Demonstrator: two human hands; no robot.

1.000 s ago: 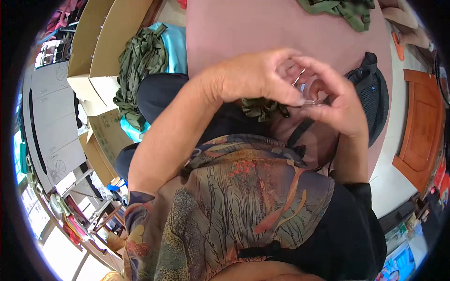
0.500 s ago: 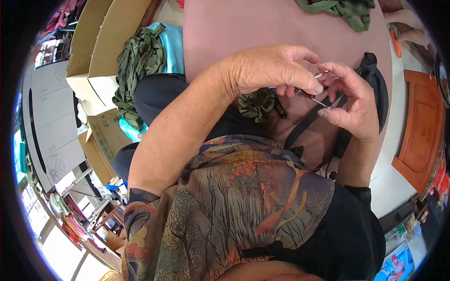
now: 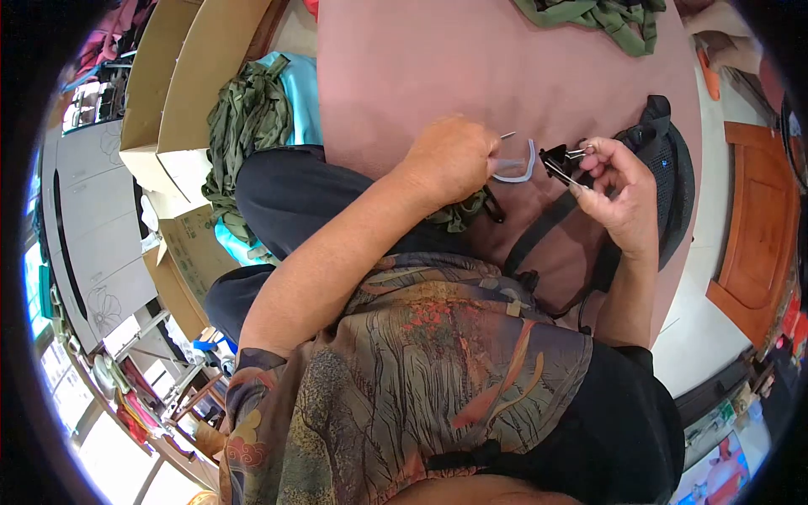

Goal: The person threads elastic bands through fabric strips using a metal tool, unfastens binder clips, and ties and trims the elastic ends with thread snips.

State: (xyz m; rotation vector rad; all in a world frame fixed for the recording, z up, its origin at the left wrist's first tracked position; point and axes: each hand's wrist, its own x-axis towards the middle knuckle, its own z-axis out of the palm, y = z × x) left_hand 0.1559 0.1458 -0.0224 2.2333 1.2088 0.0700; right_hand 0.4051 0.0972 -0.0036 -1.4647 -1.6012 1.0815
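My right hand [image 3: 621, 187] pinches the silver wire handles of a black binder clip [image 3: 557, 162] between thumb and fingers. To its left, my left hand [image 3: 457, 160] is closed in a fist, a short gap away from the clip. A translucent, bent strip [image 3: 528, 165] sticks out of that fist, and a thin metal tip [image 3: 507, 135] shows above it; the rest is hidden in the fingers. Below the left hand, a bunched olive-green cloth piece [image 3: 459, 220] lies partly covered. A black strap [image 3: 539, 229] runs below the clip.
A black padded bag [image 3: 673, 164] lies at the pink table's [image 3: 404, 67] right edge. Olive-green fabric [image 3: 602, 21] rests at the top. Cardboard boxes [image 3: 189, 84] stand left, with olive [image 3: 252, 118] and turquoise cloth [image 3: 301, 101]. Another person's limb [image 3: 728, 38] shows top right.
My hands were close together at the clip. Now the left hand has drawn away to the left with the translucent strip, and the right hand still holds the clip.
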